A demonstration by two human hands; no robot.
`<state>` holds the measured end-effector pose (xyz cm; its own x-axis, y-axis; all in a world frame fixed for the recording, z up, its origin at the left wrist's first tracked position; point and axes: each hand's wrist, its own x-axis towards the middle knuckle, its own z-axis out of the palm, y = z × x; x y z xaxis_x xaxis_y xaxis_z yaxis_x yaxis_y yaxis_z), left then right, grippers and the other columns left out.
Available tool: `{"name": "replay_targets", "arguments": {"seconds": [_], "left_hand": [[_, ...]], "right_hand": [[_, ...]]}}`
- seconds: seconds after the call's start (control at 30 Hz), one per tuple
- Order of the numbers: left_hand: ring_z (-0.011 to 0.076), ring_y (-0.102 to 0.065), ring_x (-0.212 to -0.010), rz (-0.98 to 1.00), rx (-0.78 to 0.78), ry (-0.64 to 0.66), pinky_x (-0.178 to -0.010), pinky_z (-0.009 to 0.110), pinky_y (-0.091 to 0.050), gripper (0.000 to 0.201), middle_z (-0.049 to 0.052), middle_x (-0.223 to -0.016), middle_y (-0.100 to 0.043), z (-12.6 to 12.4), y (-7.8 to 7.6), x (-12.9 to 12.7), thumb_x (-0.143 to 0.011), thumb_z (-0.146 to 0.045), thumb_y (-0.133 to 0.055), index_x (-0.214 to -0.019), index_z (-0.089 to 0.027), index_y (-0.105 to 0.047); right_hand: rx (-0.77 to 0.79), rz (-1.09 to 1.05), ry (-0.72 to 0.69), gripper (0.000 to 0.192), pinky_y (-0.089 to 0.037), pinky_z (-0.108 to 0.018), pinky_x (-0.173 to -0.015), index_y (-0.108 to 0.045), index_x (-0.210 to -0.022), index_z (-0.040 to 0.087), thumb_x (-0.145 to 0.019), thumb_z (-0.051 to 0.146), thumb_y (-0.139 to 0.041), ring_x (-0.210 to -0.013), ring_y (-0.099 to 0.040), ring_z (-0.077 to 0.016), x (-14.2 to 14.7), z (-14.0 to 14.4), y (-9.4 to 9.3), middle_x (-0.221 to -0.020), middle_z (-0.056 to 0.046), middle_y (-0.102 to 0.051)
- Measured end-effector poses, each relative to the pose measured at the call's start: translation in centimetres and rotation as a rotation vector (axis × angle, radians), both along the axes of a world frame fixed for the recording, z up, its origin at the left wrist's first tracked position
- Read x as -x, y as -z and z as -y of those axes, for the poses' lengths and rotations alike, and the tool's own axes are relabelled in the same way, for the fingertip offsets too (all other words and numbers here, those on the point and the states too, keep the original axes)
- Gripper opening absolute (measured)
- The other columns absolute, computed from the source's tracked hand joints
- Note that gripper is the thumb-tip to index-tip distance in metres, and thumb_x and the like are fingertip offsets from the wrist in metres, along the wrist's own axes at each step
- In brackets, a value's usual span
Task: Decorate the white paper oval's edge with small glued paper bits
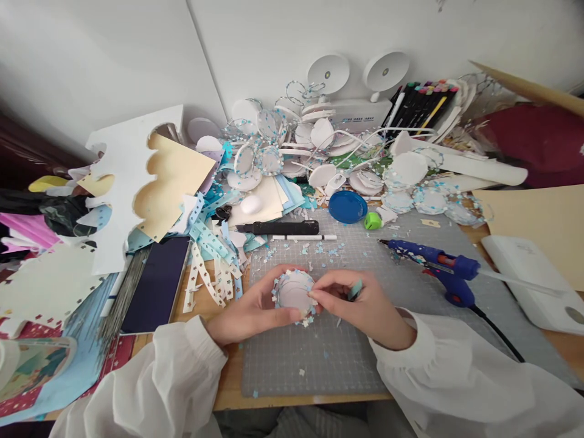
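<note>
My left hand (249, 313) cups a small white paper disc (293, 294) edged with a blue-and-white star-punched strip, holding it just above the grey cutting mat (319, 359). My right hand (365, 304) pinches the disc's right rim with thumb and forefinger; something small and teal shows between its other fingers, too hidden to name. Both sleeves are white.
A blue hot glue gun (438, 264) lies right of my hands, cord trailing forward. Behind are a black knife (278, 228), a white pen (303, 238), a blue lid (347, 207) and a green sharpener (373, 220). Finished discs are piled at the back (319, 152), punched strips (207, 255) and paper sheets at left.
</note>
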<state>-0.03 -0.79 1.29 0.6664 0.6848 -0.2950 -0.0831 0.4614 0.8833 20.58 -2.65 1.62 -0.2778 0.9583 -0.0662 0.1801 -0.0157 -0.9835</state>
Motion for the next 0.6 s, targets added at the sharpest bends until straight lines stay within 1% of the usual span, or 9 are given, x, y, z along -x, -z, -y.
{"name": "replay_targets", "arguments": {"seconds": [0.1, 0.23, 0.33, 0.4, 0.47, 0.53, 0.6], "left_hand": [[0.0179, -0.057, -0.092, -0.004, 0.002, 0.006, -0.084, 0.030, -0.042, 0.057, 0.004, -0.106, -0.061, -0.05, 0.12, -0.01, -0.076, -0.026, -0.075, -0.127, -0.023, -0.047], [0.0180, -0.056, -0.092, 0.025, 0.025, 0.011, -0.084, 0.030, -0.041, 0.052, 0.003, -0.102, -0.062, 0.00, 0.40, 0.14, -0.078, -0.024, -0.072, -0.124, -0.023, -0.050], [0.0184, -0.056, -0.093, 0.041, 0.042, -0.006, -0.085, 0.030, -0.040, 0.053, 0.004, -0.103, -0.062, 0.09, 0.55, 0.23, -0.077, -0.022, -0.072, -0.125, -0.022, -0.049], [0.0185, -0.057, -0.093, 0.043, 0.056, -0.026, -0.085, 0.031, -0.040, 0.054, 0.004, -0.105, -0.061, 0.15, 0.62, 0.26, -0.077, -0.022, -0.073, -0.125, -0.022, -0.047], [0.0195, -0.058, -0.093, 0.046, 0.078, -0.041, -0.085, 0.033, -0.040, 0.056, 0.005, -0.105, -0.062, 0.20, 0.68, 0.26, -0.077, -0.024, -0.073, -0.125, -0.022, -0.045], [0.0213, -0.060, -0.094, 0.063, 0.103, -0.026, -0.087, 0.036, -0.041, 0.057, 0.006, -0.104, -0.063, 0.21, 0.68, 0.27, -0.078, -0.024, -0.072, -0.126, -0.023, -0.043], [0.0230, -0.061, -0.096, 0.104, 0.112, 0.013, -0.089, 0.038, -0.040, 0.055, 0.007, -0.103, -0.064, 0.20, 0.58, 0.31, -0.079, -0.026, -0.071, -0.125, -0.023, -0.042]], "right_hand": [[0.002, -0.002, 0.005, 0.020, -0.044, -0.021, -0.045, -0.069, -0.072, 0.016, -0.081, 0.033, -0.065, -0.049, -0.056, -0.0099, -0.04, -0.06, -0.17, -0.059, -0.003, -0.069], [0.034, -0.037, 0.014, 0.021, -0.048, -0.022, -0.047, -0.068, -0.071, 0.016, -0.080, 0.034, -0.066, -0.052, -0.060, -0.0118, 0.03, -0.13, -0.31, -0.059, -0.003, -0.069], [0.049, -0.041, 0.011, 0.021, -0.046, -0.022, -0.047, -0.067, -0.071, 0.016, -0.081, 0.035, -0.065, -0.052, -0.059, -0.0115, 0.15, -0.10, -0.15, -0.059, -0.003, -0.068], [0.042, -0.073, 0.019, 0.018, -0.045, -0.022, -0.048, -0.066, -0.075, 0.017, -0.081, 0.034, -0.065, -0.054, -0.059, -0.0114, 0.18, -0.10, 0.05, -0.061, -0.002, -0.066], [0.015, -0.142, 0.061, 0.015, -0.045, -0.022, -0.050, -0.064, -0.082, 0.018, -0.081, 0.033, -0.066, -0.057, -0.059, -0.0111, 0.10, -0.16, 0.21, -0.066, -0.001, -0.065], [-0.008, -0.240, 0.144, 0.014, -0.040, -0.021, -0.045, -0.061, -0.087, 0.019, -0.083, 0.033, -0.063, -0.051, -0.052, -0.0079, -0.18, -0.35, 0.25, -0.072, 0.000, -0.062], [0.001, -0.342, 0.247, 0.014, -0.030, -0.020, -0.039, -0.059, -0.085, 0.020, -0.088, 0.033, -0.056, -0.042, -0.040, -0.0045, -0.67, -0.68, 0.12, -0.072, 0.001, -0.058]]}}
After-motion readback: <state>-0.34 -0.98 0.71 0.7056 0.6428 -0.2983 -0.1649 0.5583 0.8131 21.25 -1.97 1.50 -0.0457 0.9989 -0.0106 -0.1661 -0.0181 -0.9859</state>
